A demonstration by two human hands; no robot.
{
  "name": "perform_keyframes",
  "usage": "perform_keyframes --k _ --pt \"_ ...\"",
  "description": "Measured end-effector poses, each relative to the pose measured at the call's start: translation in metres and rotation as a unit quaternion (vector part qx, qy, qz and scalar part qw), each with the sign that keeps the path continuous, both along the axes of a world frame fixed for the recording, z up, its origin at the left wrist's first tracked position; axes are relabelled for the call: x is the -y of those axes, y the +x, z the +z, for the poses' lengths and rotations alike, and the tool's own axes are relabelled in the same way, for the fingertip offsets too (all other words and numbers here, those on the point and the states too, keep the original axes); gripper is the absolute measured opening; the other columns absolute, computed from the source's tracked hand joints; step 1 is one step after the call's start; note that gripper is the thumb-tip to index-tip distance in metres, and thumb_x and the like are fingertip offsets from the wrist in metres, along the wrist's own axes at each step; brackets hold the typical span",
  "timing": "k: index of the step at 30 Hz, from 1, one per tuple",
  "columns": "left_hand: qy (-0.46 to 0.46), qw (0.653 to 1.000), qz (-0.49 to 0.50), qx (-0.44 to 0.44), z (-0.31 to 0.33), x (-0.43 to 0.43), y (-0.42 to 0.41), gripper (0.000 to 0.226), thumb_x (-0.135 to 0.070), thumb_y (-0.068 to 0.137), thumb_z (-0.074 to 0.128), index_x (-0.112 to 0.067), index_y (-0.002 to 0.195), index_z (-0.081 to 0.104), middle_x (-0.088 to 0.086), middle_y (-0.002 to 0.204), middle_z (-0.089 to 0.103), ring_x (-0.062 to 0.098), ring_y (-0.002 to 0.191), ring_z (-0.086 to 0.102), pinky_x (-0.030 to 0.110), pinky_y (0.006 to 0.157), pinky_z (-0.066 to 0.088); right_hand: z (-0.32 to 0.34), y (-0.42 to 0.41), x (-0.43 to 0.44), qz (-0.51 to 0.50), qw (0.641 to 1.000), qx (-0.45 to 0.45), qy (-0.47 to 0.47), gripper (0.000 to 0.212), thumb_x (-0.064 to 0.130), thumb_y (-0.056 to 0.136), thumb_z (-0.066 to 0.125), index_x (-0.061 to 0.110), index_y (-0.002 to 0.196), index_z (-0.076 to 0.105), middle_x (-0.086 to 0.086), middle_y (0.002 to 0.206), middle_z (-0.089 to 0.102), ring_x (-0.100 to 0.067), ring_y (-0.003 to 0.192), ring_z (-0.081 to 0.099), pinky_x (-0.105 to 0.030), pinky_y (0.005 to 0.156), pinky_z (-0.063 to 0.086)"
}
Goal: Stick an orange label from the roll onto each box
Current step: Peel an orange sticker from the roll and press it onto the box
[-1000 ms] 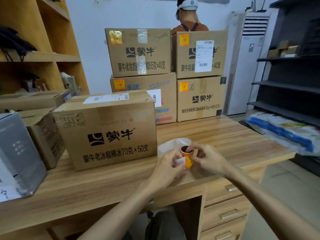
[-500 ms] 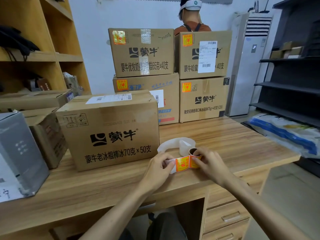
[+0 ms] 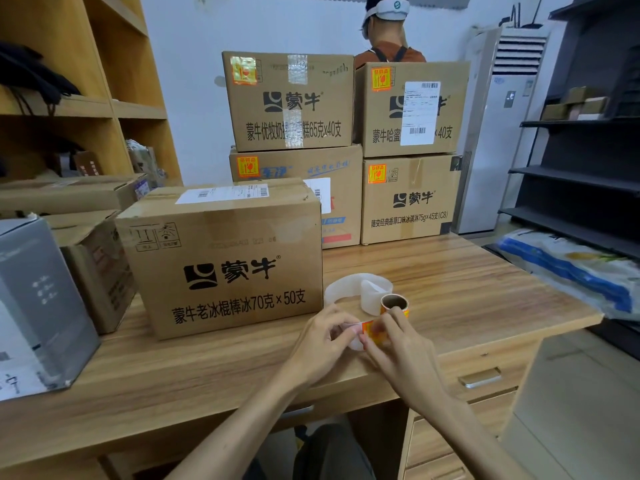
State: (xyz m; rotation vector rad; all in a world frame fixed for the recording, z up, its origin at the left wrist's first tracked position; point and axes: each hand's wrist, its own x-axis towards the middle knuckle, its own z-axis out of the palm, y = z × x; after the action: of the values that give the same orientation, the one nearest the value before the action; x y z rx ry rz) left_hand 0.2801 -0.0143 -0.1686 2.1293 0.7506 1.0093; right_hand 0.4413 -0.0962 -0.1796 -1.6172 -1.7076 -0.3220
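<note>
A small label roll (image 3: 394,303) with a brown core stands on the wooden desk (image 3: 467,289), its white backing strip (image 3: 356,289) curling behind it. My left hand (image 3: 322,341) pinches the strip's free end. My right hand (image 3: 398,344) pinches an orange label (image 3: 370,330) on that strip. A large cardboard box (image 3: 225,258) stands just left of the hands, with no orange label on its front. Behind it stands a stack of boxes, among them the top left one (image 3: 291,102) and the lower right one (image 3: 408,199), each with an orange label at its upper left corner.
A grey box (image 3: 38,306) and brown cartons (image 3: 100,271) stand at the desk's left. Wooden shelves rise at the left, dark shelves at the right. A blue and white bag (image 3: 575,271) lies at the right. A person (image 3: 388,32) stands behind the stack. Drawers (image 3: 481,379) sit under the desk.
The roll has been set down on the desk and the strip pulled out toward me. My right hand left the roll and now pinches an orange label beside my left hand.
</note>
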Motion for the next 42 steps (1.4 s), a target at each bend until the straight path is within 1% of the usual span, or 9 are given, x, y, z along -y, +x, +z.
perform_keyframes --k 4,9,19,25,30,33,36,38,42 --pt "-0.023 0.999 -0.02 0.009 0.0 -0.001 -0.002 0.018 -0.029 0.099 0.06 -0.031 0.105 0.077 -0.002 0.097 0.059 0.016 0.088 0.056 0.032 0.08 0.047 -0.004 -0.001 -0.005 0.0 1.0 -0.021 -0.017 0.04 0.063 0.091 0.04 0.025 0.091 0.051 0.011 0.1 0.052 -0.015 0.074 0.062 -0.038 0.052 0.048" --pt "-0.044 0.999 -0.032 -0.006 -0.001 -0.002 0.0 0.018 -0.035 0.1 0.057 -0.039 0.106 0.074 -0.005 0.101 0.057 0.016 0.09 0.057 0.043 0.085 0.05 -0.004 0.0 -0.005 0.013 0.999 -0.019 0.023 0.032 0.056 0.092 0.045 0.026 0.088 0.052 0.012 0.092 0.053 -0.012 0.068 0.057 -0.026 0.048 0.037" --pt "-0.031 0.999 -0.009 0.005 -0.005 -0.004 0.001 0.024 -0.044 0.096 0.056 -0.035 0.106 0.075 -0.004 0.098 0.059 0.019 0.087 0.059 0.052 0.079 0.052 0.001 -0.004 -0.005 -0.009 1.0 0.011 0.028 0.023 0.045 0.09 0.047 0.026 0.09 0.06 0.009 0.087 0.065 -0.015 0.065 0.064 -0.031 0.045 0.042" --pt "-0.039 0.999 0.018 0.015 -0.005 -0.004 0.0 0.016 -0.029 0.098 0.061 -0.027 0.102 0.076 -0.01 0.095 0.06 0.011 0.087 0.058 0.037 0.079 0.053 0.006 -0.003 0.0 -0.011 0.996 -0.081 0.021 0.004 0.029 0.09 0.065 0.028 0.087 0.063 0.014 0.078 0.065 -0.008 0.066 0.057 -0.029 0.053 0.041" --pt "-0.042 0.998 0.039 0.018 -0.005 -0.005 0.001 0.015 -0.024 0.098 0.061 -0.026 0.095 0.076 -0.013 0.094 0.061 0.005 0.084 0.057 0.023 0.074 0.048 0.011 0.008 0.011 0.014 0.966 -0.257 0.009 0.021 0.011 0.087 0.07 0.028 0.076 0.064 0.003 0.061 0.062 -0.016 0.054 0.057 -0.039 0.059 0.05" --pt "-0.049 0.998 0.044 0.012 -0.003 -0.004 0.0 0.015 -0.027 0.098 0.06 -0.028 0.096 0.075 -0.014 0.097 0.061 0.003 0.088 0.057 0.028 0.077 0.051 0.009 0.019 0.018 0.026 0.947 -0.321 0.004 0.007 0.023 0.086 0.067 0.024 0.079 0.066 -0.006 0.061 0.062 -0.03 0.058 0.058 -0.052 0.06 0.052" --pt "-0.049 0.997 0.054 0.002 -0.002 -0.002 -0.001 0.016 -0.029 0.098 0.059 -0.029 0.094 0.075 -0.014 0.098 0.06 0.003 0.091 0.056 0.028 0.08 0.051 0.012 0.024 0.025 0.021 0.932 -0.361 0.014 0.02 0.04 0.076 0.061 0.02 0.077 0.065 -0.016 0.061 0.059 -0.042 0.063 0.056 -0.058 0.061 0.051" --pt "-0.043 0.997 0.06 0.0 0.0 -0.001 -0.001 0.016 -0.028 0.098 0.06 -0.029 0.095 0.075 -0.015 0.097 0.059 0.002 0.089 0.055 0.021 0.076 0.046 0.017 0.026 0.03 0.02 0.925 -0.379 0.012 0.01 0.028 0.08 0.064 0.019 0.075 0.064 -0.02 0.063 0.058 -0.045 0.063 0.056 -0.055 0.059 0.05" --pt "-0.046 0.995 0.087 0.03 0.001 0.0 -0.001 0.014 -0.025 0.097 0.062 -0.028 0.096 0.076 -0.017 0.093 0.057 -0.001 0.079 0.052 0.014 0.069 0.04 0.027 0.031 0.036 -0.004 0.922 -0.388 0.012 0.024 -0.001 0.086 0.063 0.018 0.07 0.061 -0.017 0.061 0.058 -0.039 0.053 0.052 -0.049 0.058 0.048"
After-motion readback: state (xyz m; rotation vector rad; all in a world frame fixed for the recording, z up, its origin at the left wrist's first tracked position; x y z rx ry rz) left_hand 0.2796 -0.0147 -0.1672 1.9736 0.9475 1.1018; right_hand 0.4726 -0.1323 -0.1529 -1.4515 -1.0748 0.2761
